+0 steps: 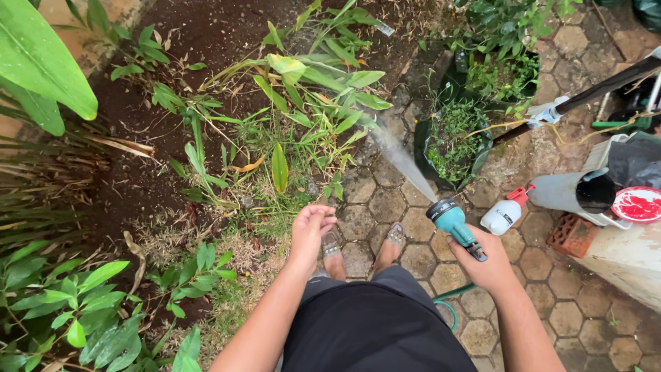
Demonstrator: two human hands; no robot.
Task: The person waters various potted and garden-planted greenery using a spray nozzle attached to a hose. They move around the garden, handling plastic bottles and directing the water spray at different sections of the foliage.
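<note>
Hexagonal paving (537, 262) underfoot: right hand (490, 265) grips teal hose nozzle (451, 219) beside white spray bottle (505, 215); left hand (311, 231) hangs loosely curled, empty.

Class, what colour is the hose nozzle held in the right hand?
Teal with a dark tip: the nozzle in the right hand, seen in the head view.

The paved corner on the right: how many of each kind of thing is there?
Spray nozzles: 1, teal, in the right hand
Spray bottles: 1, white
Bricks: 1
Black plant bags: 2
Total: 5
</note>
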